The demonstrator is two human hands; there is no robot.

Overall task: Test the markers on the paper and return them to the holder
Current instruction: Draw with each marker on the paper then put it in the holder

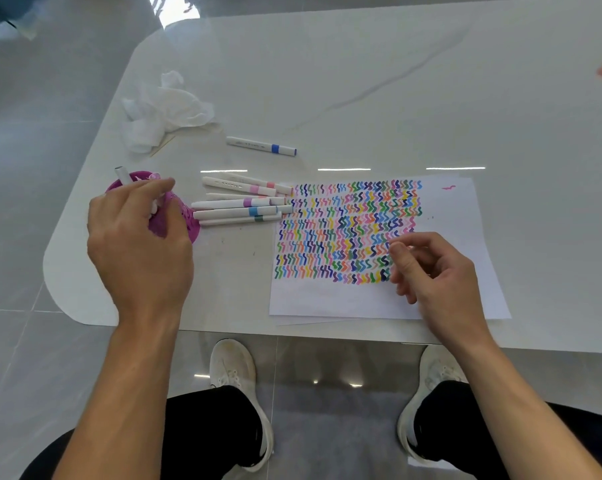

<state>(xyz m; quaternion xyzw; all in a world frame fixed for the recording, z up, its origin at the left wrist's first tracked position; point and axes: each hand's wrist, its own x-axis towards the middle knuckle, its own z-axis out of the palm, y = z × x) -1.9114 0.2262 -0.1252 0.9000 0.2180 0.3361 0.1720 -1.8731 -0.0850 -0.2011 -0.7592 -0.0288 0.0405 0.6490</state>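
My left hand (136,237) holds a white marker (123,175) over the purple holder (188,223) at the table's left side; the marker's upper end sticks up above my fingers. Just right of the holder lie several white markers (239,204) with coloured bands, side by side. A blue-banded marker (261,146) lies apart, further back. The paper (448,209) is covered with rows of coloured squiggles. My right hand (434,271) hovers over the paper's lower right part with fingers loosely curled, holding nothing.
Crumpled white tissues (164,109) lie at the back left of the white table (361,81). The table's front edge runs just below the paper. My knees and white shoes (237,382) are under it.
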